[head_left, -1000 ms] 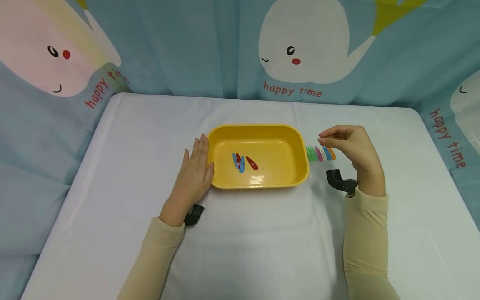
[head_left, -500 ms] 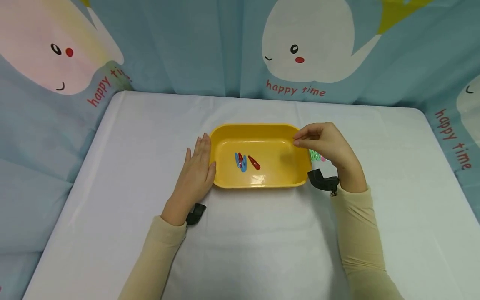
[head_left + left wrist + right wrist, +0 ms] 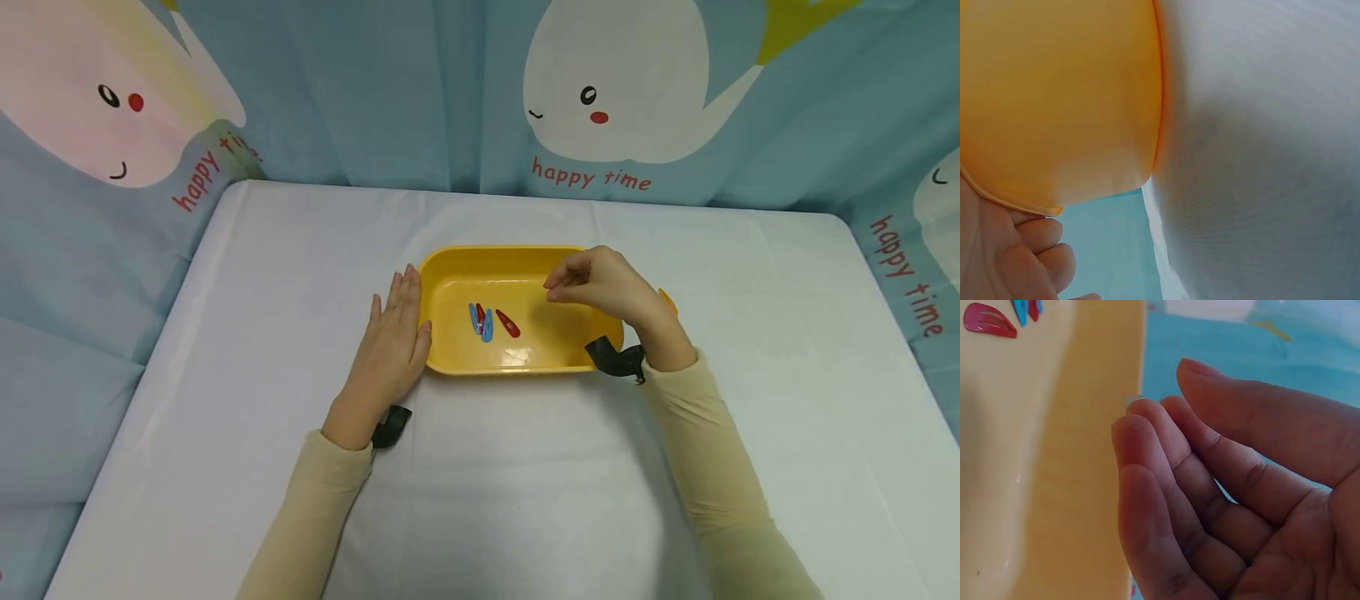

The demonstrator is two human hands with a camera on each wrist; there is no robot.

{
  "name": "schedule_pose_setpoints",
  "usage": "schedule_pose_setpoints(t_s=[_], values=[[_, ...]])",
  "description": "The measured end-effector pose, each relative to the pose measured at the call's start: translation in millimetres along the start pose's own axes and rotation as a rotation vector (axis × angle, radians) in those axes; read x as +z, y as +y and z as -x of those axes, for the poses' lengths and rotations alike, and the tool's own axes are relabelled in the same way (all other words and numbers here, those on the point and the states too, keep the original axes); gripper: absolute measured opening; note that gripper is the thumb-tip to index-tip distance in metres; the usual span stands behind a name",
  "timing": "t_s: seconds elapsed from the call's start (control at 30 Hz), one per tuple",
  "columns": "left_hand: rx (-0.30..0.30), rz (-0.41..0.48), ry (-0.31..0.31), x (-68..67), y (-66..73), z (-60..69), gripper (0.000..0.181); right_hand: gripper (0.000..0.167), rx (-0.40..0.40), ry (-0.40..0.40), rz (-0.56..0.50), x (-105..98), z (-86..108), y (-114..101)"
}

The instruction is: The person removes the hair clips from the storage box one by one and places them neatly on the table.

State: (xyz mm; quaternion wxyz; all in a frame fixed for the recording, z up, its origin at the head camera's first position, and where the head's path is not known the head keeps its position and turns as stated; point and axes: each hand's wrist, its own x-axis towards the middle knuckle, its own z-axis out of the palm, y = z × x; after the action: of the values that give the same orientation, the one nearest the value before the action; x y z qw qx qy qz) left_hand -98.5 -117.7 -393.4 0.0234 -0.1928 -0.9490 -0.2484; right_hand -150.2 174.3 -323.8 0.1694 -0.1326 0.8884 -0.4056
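Observation:
A yellow tray [image 3: 525, 364] stands on the table with blue and red snap hair clips [image 3: 487, 326] in its left half; one red clip [image 3: 507, 323] lies apart. My left hand [image 3: 384, 348] rests along the tray's left wall, fingers extended. Above the tray's right part hovers my right hand [image 3: 607, 287], fingers loosely bent. In the right wrist view, the thumb [image 3: 1235, 397] stands apart from the fingers [image 3: 1147, 506], and no clip shows between them. Right of the tray, an orange clip [image 3: 667, 302] peeks out behind the right wrist.
A white cloth covers the table [image 3: 487, 483]. Behind it hangs a blue curtain [image 3: 390, 100] with whale prints. Black wrist cameras sit at the left wrist [image 3: 391, 427] and right wrist [image 3: 617, 358], the latter close to the tray's front right corner.
My right hand has moved left from the row of coloured clips to over the tray, and its forearm now covers most of that row. The left hand keeps its place at the tray.

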Motion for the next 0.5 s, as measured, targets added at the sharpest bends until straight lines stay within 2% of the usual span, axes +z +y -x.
schedule_pose_setpoints(t_s=[0.23,0.5], values=[[-0.001,-0.003,-0.002,0.3,-1.1,0.2,0.061,0.009,-0.018,-0.091,0.028,9,-20.1,-7],[0.006,-0.004,0.003,0.9,-1.5,0.0,0.06,0.009,-0.024,-0.156,0.074,19,-39.1,-14]])
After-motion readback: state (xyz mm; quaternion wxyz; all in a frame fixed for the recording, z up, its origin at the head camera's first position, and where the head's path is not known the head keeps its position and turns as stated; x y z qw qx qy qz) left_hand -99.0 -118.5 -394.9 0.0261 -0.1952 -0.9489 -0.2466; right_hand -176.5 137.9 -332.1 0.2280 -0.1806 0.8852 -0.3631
